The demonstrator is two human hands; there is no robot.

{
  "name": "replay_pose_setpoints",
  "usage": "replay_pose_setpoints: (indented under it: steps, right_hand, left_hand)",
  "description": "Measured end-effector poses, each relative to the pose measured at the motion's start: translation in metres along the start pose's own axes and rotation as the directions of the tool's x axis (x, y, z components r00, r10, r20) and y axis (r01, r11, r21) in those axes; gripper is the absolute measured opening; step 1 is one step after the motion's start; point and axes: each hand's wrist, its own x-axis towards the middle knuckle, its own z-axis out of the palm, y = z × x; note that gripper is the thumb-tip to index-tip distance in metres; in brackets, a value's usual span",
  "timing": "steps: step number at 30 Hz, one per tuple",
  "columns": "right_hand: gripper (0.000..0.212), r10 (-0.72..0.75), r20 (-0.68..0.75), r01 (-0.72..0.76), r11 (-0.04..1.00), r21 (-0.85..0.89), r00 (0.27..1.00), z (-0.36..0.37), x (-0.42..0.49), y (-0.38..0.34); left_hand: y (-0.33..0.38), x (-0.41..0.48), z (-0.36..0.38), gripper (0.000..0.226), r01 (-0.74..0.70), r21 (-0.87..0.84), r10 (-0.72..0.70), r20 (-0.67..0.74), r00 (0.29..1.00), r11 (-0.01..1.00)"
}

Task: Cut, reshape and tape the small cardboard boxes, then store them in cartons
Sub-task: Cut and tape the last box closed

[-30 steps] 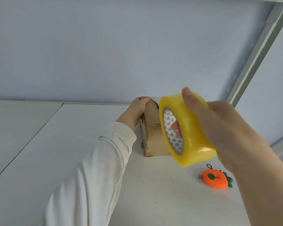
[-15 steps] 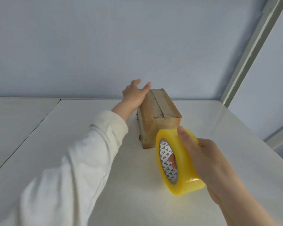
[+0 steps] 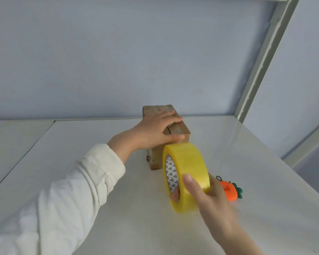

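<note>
On the white table (image 3: pixel 256 162), the small brown cardboard box (image 3: pixel 180 128) is now pressed flat-fingered by the left hand (image 3: pixel 155 129) — lifted beside it before. The yellow tape roll (image 3: pixel 190 173) is gripped by the right hand (image 3: pixel 215 205), fingers (image 3: pixel 175 196) through its core.

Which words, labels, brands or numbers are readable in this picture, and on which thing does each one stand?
There is no readable text in this view.
tape roll: the inner core shows only a printed triangle pattern, no legible letters.
cardboard box: faint marks on top, too blurred to read.
carrot-shaped tool: no text visible.
</note>
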Motion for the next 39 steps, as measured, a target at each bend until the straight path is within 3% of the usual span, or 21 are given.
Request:
replay_pose_setpoints:
  steps: [4, 10, 14, 16, 18, 19, 20, 21, 22, 24, 27, 30, 33, 35, 39]
  right_hand:
    - [0.03, 0.053, -0.103, -0.052, 0.999, 0.013, 0.993, 0.011, 0.003, -0.012]
    - [0.046, 0.244, -0.045, -0.244, 0.97, -0.005, 0.969, 0.001, -0.002, -0.023]
    - [0.048, 0.269, -0.038, -0.27, 0.963, 0.002, 0.962, 0.002, -0.002, -0.029]
    - [0.05, 0.28, -0.036, -0.28, 0.96, 0.014, 0.959, 0.001, -0.004, -0.028]
    - [0.051, 0.291, -0.036, -0.29, 0.956, 0.037, 0.956, -0.001, -0.004, -0.026]
    - [0.051, 0.293, -0.03, -0.292, 0.955, 0.049, 0.955, -0.002, -0.004, -0.024]
    - [0.051, 0.294, -0.027, -0.292, 0.955, 0.051, 0.955, -0.003, -0.003, -0.023]
    - [0.052, 0.296, -0.026, -0.295, 0.954, 0.042, 0.955, -0.004, -0.002, -0.022]
    - [0.054, 0.296, -0.022, -0.295, 0.955, 0.018, 0.955, -0.007, -0.002, -0.022]
    - [0.059, 0.265, -0.009, -0.265, 0.964, -0.035, 0.964, -0.018, 0.002, -0.02]
    - [0.049, 0.122, -0.112, -0.143, 0.968, -0.206, 0.986, -0.054, 0.014, -0.01]
    - [0.044, -0.007, -0.188, -0.1, 0.826, -0.554, 0.982, -0.089, 0.033, 0.008]
    - [0.048, 0.049, -0.07, -0.085, 0.597, -0.797, 0.996, -0.105, 0.045, 0.027]
    - [0.039, 0.08, 0.02, -0.025, 0.524, -0.851, 0.997, -0.11, 0.048, 0.035]
    - [0.007, 0.04, 0.116, 0.065, 0.627, -0.776, 0.992, -0.114, 0.049, 0.04]
  left_hand:
    - [-0.001, 0.012, -0.002, 0.06, 0.011, 0.01, -0.011, 0.011, 1.0, 1.0]
    - [-0.011, 0.018, 0.005, 0.057, -0.001, -0.036, -0.002, -0.062, 0.998, 0.999]
    - [-0.01, 0.015, 0.015, 0.063, -0.009, -0.097, -0.015, -0.241, 0.97, 0.995]
    - [-0.002, 0.004, 0.017, 0.071, 0.044, -0.184, -0.117, -0.408, 0.905, 0.982]
    - [0.013, -0.017, 0.023, 0.079, 0.171, -0.388, -0.374, -0.54, 0.754, 0.906]
    - [0.023, -0.03, 0.027, 0.08, 0.24, -0.529, -0.537, -0.529, 0.657, 0.814]
    - [0.031, -0.04, 0.034, 0.08, 0.286, -0.675, -0.679, -0.432, 0.594, 0.68]
    - [0.04, -0.05, 0.039, 0.078, 0.318, -0.788, -0.764, -0.275, 0.584, 0.527]
    - [0.046, -0.056, 0.043, 0.077, 0.354, -0.859, -0.785, -0.086, 0.614, 0.371]
    - [0.052, -0.06, 0.047, 0.067, 0.401, -0.897, -0.685, 0.174, 0.708, 0.187]
    - [0.057, -0.061, 0.041, 0.026, 0.387, -0.916, -0.611, 0.246, 0.753, 0.109]
    - [0.062, -0.063, 0.035, 0.02, 0.378, -0.924, -0.608, 0.264, 0.749, 0.064]
    - [0.066, -0.062, 0.035, 0.019, 0.369, -0.928, -0.634, 0.258, 0.729, 0.047]
    - [0.071, -0.06, 0.037, 0.013, 0.365, -0.93, -0.649, 0.247, 0.72, 0.05]
    - [0.076, -0.058, 0.035, 0.015, 0.344, -0.935, -0.671, 0.2, 0.713, 0.086]
